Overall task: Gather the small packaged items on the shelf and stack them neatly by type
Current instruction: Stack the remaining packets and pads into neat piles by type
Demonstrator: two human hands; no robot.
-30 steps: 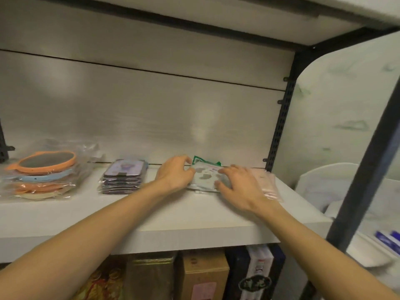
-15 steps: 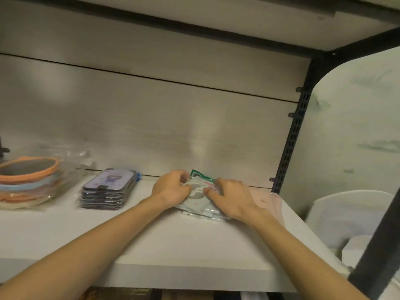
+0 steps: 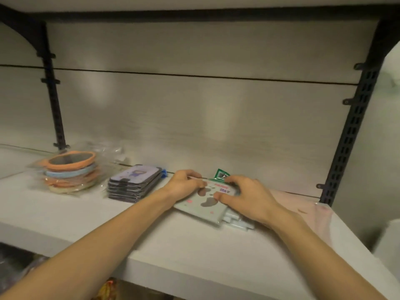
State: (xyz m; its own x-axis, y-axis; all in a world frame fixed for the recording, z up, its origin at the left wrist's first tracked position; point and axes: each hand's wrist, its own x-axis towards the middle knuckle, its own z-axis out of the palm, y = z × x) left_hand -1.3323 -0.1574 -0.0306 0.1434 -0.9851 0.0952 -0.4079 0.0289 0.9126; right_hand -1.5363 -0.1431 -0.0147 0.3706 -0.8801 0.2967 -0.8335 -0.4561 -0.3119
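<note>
Both hands (image 3: 218,192) shifted (packets (image 3: 202,204) gripped).

Both forearms extended forward, left hand (image 3: 184,185) and right hand (image 3: 249,197) curled, fingertips pinching

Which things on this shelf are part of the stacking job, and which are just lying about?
Part of the job:
- pale green packs, held by left hand and right hand
- dark pack stack
- round pack stack
- green packet
- pink pack

Lying about:
- shelf
- post
</note>
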